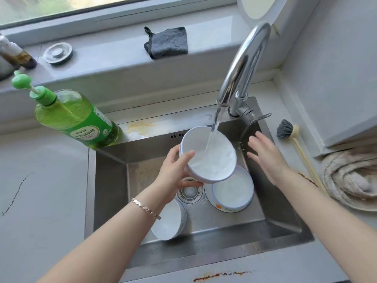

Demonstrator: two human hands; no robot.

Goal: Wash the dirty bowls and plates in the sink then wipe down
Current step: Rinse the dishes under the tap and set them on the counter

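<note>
My left hand [175, 172] grips a white bowl [212, 158] by its rim, thumb inside, and holds it tilted under running water from the chrome faucet [242, 64]. Water pools in the bowl. My right hand [265, 154] hovers to the bowl's right with fingers spread, holding nothing. Below, in the steel sink [285, 223], a second white bowl [232, 190] sits on a plate [224, 209] at the right. A third white bowl [169, 221] lies on its side at the front left, partly hidden by my left forearm. The drain [189, 193] lies between them.
A green dish soap bottle [75, 117] stands at the sink's back left corner. A grey cloth [167, 42] and a metal drain stopper [58, 53] lie on the window ledge. A dish brush [289, 133] and a beige towel [350, 174] lie on the right counter.
</note>
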